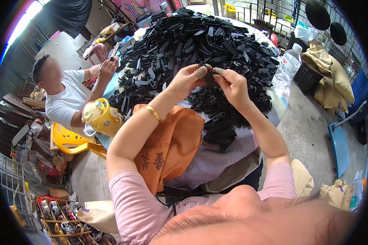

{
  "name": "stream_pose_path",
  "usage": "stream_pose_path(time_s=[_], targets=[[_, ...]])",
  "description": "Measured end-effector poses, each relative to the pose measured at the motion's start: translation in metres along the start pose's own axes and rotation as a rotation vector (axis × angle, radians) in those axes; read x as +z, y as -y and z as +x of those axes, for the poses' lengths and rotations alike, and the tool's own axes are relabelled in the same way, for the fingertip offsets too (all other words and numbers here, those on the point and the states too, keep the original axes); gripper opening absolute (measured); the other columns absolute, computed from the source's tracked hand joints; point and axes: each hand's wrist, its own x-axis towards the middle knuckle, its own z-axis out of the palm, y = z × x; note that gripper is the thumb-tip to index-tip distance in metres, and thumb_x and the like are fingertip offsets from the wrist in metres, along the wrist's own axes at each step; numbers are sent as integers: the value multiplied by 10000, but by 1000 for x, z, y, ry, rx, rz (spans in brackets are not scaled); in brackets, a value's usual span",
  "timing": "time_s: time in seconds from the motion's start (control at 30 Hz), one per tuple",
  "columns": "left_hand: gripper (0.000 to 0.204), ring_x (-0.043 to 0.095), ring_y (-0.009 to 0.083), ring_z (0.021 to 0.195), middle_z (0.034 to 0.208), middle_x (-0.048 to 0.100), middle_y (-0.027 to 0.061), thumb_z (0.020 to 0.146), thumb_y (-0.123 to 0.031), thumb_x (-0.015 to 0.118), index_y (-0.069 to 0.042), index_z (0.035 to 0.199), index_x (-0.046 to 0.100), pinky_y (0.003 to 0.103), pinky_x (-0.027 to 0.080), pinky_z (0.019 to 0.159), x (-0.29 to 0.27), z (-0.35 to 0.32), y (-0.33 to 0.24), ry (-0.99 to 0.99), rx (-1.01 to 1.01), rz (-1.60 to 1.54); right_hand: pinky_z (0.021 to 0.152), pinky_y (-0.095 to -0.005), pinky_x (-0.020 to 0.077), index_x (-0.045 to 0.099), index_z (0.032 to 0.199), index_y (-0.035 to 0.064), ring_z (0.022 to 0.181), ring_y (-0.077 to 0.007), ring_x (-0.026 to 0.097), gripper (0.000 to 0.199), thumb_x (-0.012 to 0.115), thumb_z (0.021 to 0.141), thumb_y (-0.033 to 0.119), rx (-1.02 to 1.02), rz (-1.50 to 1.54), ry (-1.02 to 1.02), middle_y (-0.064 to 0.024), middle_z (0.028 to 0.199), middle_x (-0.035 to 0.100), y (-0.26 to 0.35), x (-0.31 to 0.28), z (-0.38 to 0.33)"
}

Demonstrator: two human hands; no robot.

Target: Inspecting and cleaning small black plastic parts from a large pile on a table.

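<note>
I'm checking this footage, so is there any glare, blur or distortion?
Head view: a bright strip glares at upper left; head view: a co-worker's face is blurred; head view: the wire grid bends at left; head view: left hand and right hand look fairly sharp.

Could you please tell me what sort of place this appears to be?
Probably a small home workshop: a big heap of black parts covers much of the table, a co-worker is at its side, and what looks like a shoe rack suggests a household.
</note>
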Motion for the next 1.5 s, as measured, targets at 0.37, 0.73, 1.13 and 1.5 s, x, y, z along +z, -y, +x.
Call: stream_pose_path(time_s=[0.37, 0.73, 1.13, 1.5], targets=[[322, 561, 69, 737, 839, 615, 26, 915, -304, 528, 3, 980, 599, 216, 469, 641, 14, -3, 10, -186, 35, 380, 598, -365, 459, 590, 906, -23, 683, -307, 557, 142, 602, 777, 37, -236, -190, 87, -139, 754, 567, 5, -3, 3], [324, 488, 92, 615, 657, 580, 49, 904, -283, 523, 20, 848, 624, 256, 418, 577, 27, 0, 16, -435, 192, 851, 599, -349, 474, 505, 728, 27, 671, -264, 571, 121, 555, 789, 119, -315, -487, 254, -111, 697, 548, 10, 4, -6], [436, 592, 270, 601, 665, 605, 172, 884, -385, 521, 38, 800, 587, 356, 461, 582, 30, -2, 8, -630, 293, 900, 655, -368, 486, 610, 913, 35, 766, -283, 576, 221, 616, 703, 102, -79, -291, 400, -112, 793, 573, 18, -10, -1], [423, 612, 260, 754, 780, 649, 108, 839, -468, 537, -69, 854, 674, 349, 475, 704, 36, -19, -9, 113, -411, 1300, 836, -350, 339, 635, 702, 108, 914, -188, 492, 94, 675, 640, 166, -177, -596, 596, -19, 874, 523, 6, -19, -7]])
